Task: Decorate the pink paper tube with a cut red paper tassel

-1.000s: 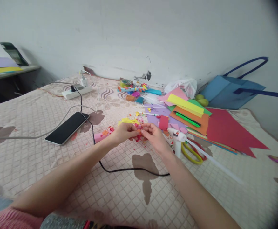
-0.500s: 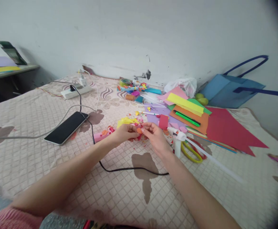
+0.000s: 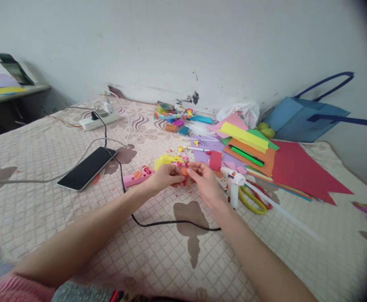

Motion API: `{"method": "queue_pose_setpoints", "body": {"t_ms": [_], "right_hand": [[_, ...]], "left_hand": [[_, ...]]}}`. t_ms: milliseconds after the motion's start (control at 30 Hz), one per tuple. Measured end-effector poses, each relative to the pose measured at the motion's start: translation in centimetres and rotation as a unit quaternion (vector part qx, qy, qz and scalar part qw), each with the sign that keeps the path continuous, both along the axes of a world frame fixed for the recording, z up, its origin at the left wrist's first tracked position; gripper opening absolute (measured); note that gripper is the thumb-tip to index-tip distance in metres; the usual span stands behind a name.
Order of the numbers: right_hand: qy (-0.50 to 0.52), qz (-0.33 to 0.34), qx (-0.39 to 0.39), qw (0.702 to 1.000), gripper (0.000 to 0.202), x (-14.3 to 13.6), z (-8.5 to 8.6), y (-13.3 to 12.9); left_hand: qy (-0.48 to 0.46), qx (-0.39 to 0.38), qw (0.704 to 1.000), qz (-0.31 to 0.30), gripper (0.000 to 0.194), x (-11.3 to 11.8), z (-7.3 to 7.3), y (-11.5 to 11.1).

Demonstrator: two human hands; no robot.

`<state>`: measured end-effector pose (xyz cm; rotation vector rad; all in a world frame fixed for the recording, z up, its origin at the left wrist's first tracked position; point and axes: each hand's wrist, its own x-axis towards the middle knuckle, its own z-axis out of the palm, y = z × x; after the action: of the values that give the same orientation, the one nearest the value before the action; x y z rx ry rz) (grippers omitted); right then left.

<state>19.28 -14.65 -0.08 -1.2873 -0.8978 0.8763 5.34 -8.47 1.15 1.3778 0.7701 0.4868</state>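
Note:
Between my two hands is a small orange piece (image 3: 184,171), pinched at its edges. My left hand (image 3: 167,176) grips it from the left, and my right hand (image 3: 204,178) holds it from the right with thumb and forefinger. Small pink and red paper scraps (image 3: 188,184) lie under and around the fingers. Just behind my left hand is crumpled yellow paper (image 3: 167,159). A pink roll (image 3: 133,178) with red and orange bits lies left of my left hand. The white glue gun (image 3: 233,186) stands right beside my right hand, with a long glue stick in its back.
A phone (image 3: 87,168) and a power strip (image 3: 100,121) are on the left. A black cable (image 3: 177,222) runs in front of my hands. Coloured paper (image 3: 303,167), yellow-handled scissors (image 3: 252,201) and a blue bag (image 3: 305,117) are to the right.

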Motion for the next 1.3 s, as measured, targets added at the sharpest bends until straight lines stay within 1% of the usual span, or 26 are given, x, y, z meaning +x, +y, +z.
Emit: {"method": "queue_pose_setpoints", "body": {"t_ms": [133,333,433,533,667,967,1300], "right_hand": [[0.003,0.003,0.004,1.0,0.021,-0.13,0.07,-0.04],[0.006,0.016,0.003,1.0,0.019,-0.09,0.25,-0.17],[0.005,0.015,0.004,1.0,0.019,-0.02,0.32,-0.24],[0.002,0.014,0.005,1.0,0.018,0.0,0.33,-0.26],[0.0,0.015,0.002,1.0,0.017,0.0,0.31,-0.25],[-0.012,0.015,0.005,1.0,0.018,0.04,0.26,-0.22],[-0.024,0.021,0.012,0.999,0.017,0.16,0.15,-0.16]], "left_hand": [[-0.006,-0.006,1.0,0.006,0.018,0.07,-0.09,-0.01],[-0.014,-0.001,1.0,0.027,0.011,0.13,-0.32,0.12],[-0.023,0.007,0.999,0.027,0.012,0.09,-0.45,0.13],[-0.022,0.007,0.999,0.023,0.018,0.1,-0.45,0.1],[-0.014,-0.014,0.999,0.033,0.025,0.21,-0.24,0.02],[-0.011,-0.013,0.999,0.04,0.02,0.16,0.13,-0.04],[-0.017,-0.018,0.999,0.044,0.02,0.27,0.09,-0.09]]}}
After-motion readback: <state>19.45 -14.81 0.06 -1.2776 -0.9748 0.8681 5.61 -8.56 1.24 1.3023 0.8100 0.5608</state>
